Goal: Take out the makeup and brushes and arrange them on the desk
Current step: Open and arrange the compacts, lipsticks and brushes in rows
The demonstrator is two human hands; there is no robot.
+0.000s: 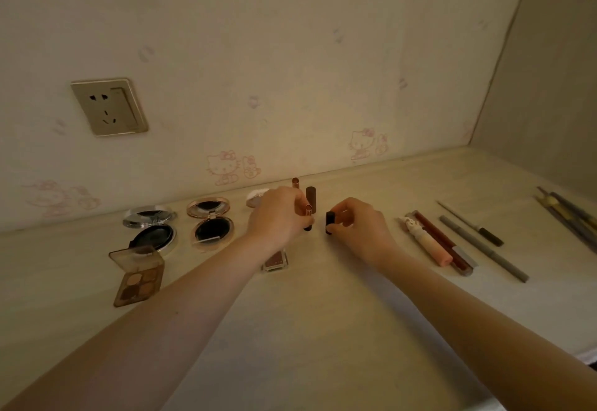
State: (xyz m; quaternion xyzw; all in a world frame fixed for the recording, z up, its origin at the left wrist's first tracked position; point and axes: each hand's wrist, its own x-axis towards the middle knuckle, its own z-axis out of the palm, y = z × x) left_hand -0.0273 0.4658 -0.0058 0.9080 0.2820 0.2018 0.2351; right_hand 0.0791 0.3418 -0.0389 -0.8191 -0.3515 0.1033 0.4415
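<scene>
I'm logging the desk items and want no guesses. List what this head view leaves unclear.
- Small clear case with reddish-brown contents: its far part hidden under the left wrist.
- Rose-gold lipstick tube in the left hand: lower part covered by fingers.
- Short black tube in the right hand: mostly covered by fingers.
- Bundle of long thin brush handles: cut off by the right edge.
- Fluffy white item: partly behind the left hand.

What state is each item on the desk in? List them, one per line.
Silver compact: open, lid up.
Gold compact: open, lid up.
Eyeshadow palette: open, lid tilted back.
Brown tube: upright, capped.
Rose-gold tube: held in left hand.
Black tube: held in right hand.
Peach tube: lying flat, capped.
Red gloss: lying flat.
Grey pencils: lying flat.
</scene>
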